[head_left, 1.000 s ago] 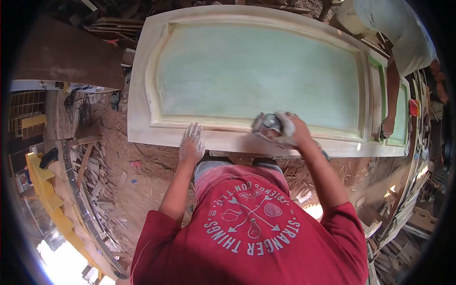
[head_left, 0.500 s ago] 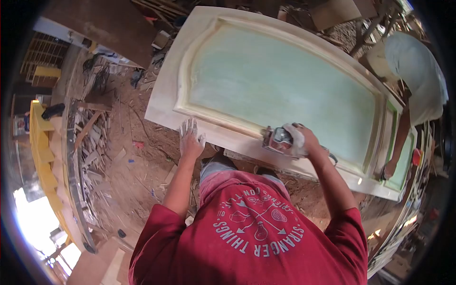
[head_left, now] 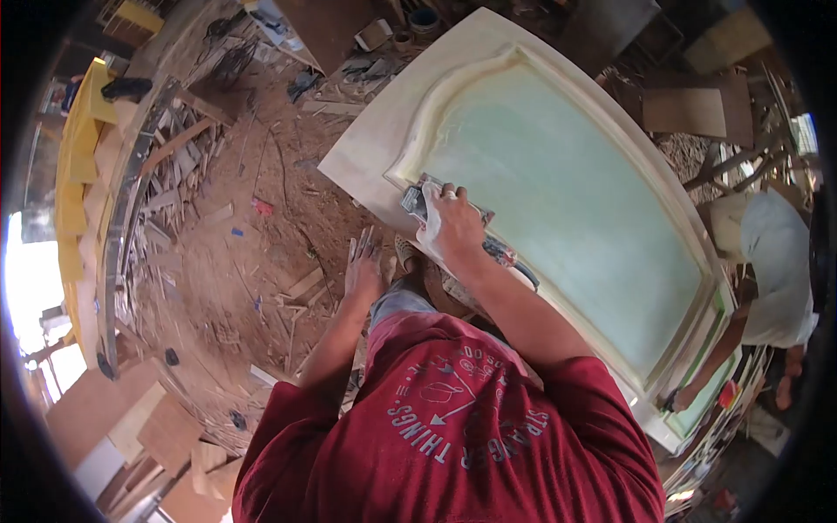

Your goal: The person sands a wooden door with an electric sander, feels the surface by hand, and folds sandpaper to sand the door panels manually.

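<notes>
A large wooden door with a pale green recessed panel and a raised moulded frame lies slanting across the view. My right hand is wrapped around a power sander, which rests on the near moulding close to the door's left corner. White cloth or paper shows between my palm and the tool, and part of the sander lies hidden under my hand. My left hand, its fingertips whitish with dust, hangs beside the door's near edge. Its fingers are stretched out, and nothing is in them.
Another person in a light shirt leans in at the right, a hand at the door's far end. Wood scraps litter the dirt floor on the left. Cut boards lie at lower left.
My right hand has carried the sander leftward along the near moulding. My left hand has come off the door's edge. The view has turned, so the door appears more slanted.
</notes>
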A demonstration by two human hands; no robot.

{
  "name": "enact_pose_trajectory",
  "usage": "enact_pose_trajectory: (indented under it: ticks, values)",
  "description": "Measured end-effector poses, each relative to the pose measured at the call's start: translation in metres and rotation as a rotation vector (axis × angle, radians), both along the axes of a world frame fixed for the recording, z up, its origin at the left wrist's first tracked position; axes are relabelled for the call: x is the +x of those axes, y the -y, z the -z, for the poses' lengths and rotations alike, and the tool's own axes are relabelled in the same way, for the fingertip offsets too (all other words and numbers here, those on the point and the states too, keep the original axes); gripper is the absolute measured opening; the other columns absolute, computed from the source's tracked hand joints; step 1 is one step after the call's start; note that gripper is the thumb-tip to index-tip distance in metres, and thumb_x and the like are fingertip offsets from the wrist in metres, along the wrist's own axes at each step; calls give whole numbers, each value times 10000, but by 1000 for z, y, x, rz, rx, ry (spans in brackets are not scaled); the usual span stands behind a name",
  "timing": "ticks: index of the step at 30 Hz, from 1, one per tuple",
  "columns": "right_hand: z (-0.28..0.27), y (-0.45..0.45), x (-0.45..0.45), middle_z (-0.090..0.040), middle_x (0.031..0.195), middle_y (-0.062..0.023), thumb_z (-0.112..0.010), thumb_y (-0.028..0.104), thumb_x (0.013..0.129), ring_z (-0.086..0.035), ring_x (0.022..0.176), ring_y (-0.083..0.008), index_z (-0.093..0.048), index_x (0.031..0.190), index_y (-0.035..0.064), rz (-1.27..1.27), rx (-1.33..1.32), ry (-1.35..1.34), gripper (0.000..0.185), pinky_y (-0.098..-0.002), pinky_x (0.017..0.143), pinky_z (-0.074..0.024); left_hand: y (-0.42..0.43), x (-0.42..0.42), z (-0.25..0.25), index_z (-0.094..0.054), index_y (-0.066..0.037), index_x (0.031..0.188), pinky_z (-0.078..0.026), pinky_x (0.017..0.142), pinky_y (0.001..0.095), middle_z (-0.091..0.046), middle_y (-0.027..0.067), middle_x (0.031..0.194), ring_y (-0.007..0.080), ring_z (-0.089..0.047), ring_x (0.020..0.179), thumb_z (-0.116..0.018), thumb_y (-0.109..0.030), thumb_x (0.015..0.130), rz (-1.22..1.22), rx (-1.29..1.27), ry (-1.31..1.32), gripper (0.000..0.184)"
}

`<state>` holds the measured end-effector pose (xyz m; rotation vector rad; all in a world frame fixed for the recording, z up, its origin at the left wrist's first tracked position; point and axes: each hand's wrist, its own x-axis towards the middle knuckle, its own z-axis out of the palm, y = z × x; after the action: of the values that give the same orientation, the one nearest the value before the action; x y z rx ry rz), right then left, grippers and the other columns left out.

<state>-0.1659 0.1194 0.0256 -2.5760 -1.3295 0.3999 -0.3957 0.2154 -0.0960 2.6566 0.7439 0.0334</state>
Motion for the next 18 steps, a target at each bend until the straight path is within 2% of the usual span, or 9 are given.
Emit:
enact_pose_trajectory:
  ticks: [1, 4, 7, 10, 12, 13, 16, 17, 18]
  values:
    - [7, -6, -1, -697, 1214, -167, -830, 283, 832, -679, 1167, -346, -617, 1361, 38, -37, 16, 40, 621, -490, 861, -630, -1, -3, 3, -514, 42, 1583, -283, 1308, 612, -455, 291, 1674, 459, -401, 1581, -695, -255, 1028, 19, 42, 61, 654]
    - [5, 7, -10, -696, 1235, -190, -829, 274, 829, -677, 1154, -364, -606, 1405, 35, -42, 7, 41, 662, -513, 892, -604, 9, 10, -15, -596, 32, 1511, -372, 1281, 539, -552, 289, 1594, 443, -503, 1514, -677, -354, 1045, -63, -122, 229, 611]
    - [12, 61, -19, -690, 1268, -220, -831, 241, 818, -671, 1139, -399, -581, 1464, 33, -83, 101, 95, 724, -528, 926, -578, 31, 32, -59, -594, 58, 1499, -469, 1205, 464, -652, 298, 1476, 458, -615, 1401, -702, -434, 1048, -225, -746, 303, 676]
    - [4, 120, -25, -676, 1296, -253, -828, 213, 812, -653, 1156, -440, -560, 1498, 36, -47, 16, 73, 758, -524, 954, -567, 53, 48, -66, -603, 67, 1485, -505, 1156, 420, -702, 299, 1400, 428, -669, 1342, -747, -494, 1023, -102, -935, 161, 741]
    - [2, 150, -27, -670, 1301, -256, -819, 193, 814, -644, 1176, -450, -562, 1489, 42, -4, 10, 54, 738, -529, 968, -564, 75, 56, -65, -620, 54, 1483, -494, 1165, 430, -689, 298, 1431, 381, -663, 1364, -761, -518, 1009, -45, -992, 53, 756]
    - [5, 153, -26, -668, 1305, -258, -807, 188, 823, -641, 1185, -451, -565, 1477, 40, -16, 2, 57, 713, -533, 974, -563, 86, 61, -62, -640, 40, 1455, -512, 1133, 435, -715, 274, 1400, 355, -688, 1332, -753, -506, 1017, 13, -904, 56, 709]
    - [8, 155, -24, -664, 1305, -261, -775, 174, 849, -637, 1197, -452, -573, 1438, 37, -23, 12, 58, 638, -543, 967, -571, 92, 77, -86, -666, 38, 1396, -537, 1059, 429, -766, 221, 1266, 295, -726, 1173, -767, -435, 1031, 9, -1110, 145, 605]
    - [12, 143, -24, -667, 1298, -259, -766, 171, 857, -641, 1192, -449, -576, 1423, 39, -17, 41, 56, 612, -544, 949, -579, 96, 76, -59, -704, 17, 1303, -559, 955, 401, -776, 178, 1138, 232, -724, 1035, -748, -339, 1055, -98, -1028, 201, 436]
    - [13, 124, -24, -670, 1291, -258, -757, 167, 864, -644, 1186, -447, -579, 1409, 40, -10, 72, 52, 587, -546, 930, -588, 90, 78, -63, -708, 14, 1299, -561, 944, 390, -776, 177, 1131, 221, -722, 1029, -735, -315, 1063, -147, -980, 202, 406]
